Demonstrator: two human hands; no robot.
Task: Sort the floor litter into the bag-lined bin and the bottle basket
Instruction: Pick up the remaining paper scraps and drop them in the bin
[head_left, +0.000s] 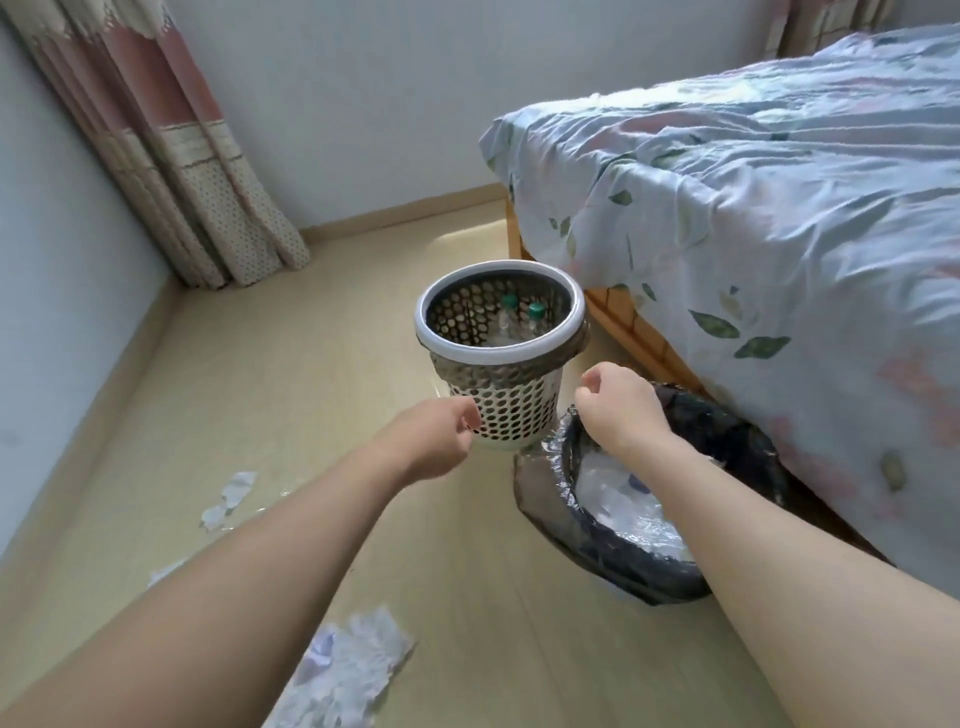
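Both hands reach out empty over the bedroom floor: the left hand (436, 436), fingers loosely curled and holding nothing, hovers at the lower wall of the perforated bottle basket (501, 358), while the right hand (618, 405), likewise loosely curled round nothing, hangs above the far rim of the bag-lined bin (623, 525). Two green-capped bottles (522, 319) stand in the basket, and pale wrappers lie in the bin. Crumpled paper (234, 496) lies well apart to the left, and a larger wad of litter (348, 670) sits under the left forearm. The likeliest slip, by this view, is a knock: the basket looks light and tall, and a careless knuckle could tip it and roll the bottles out; the bin's loose bag collar could also catch a wrist. Basket and bin stand just beside each other and close to the bed (753, 234), whose hanging cover hems them on the right, so free room lies leftward, across bare floor (260, 374) toward the curtain (197, 208) and wall.
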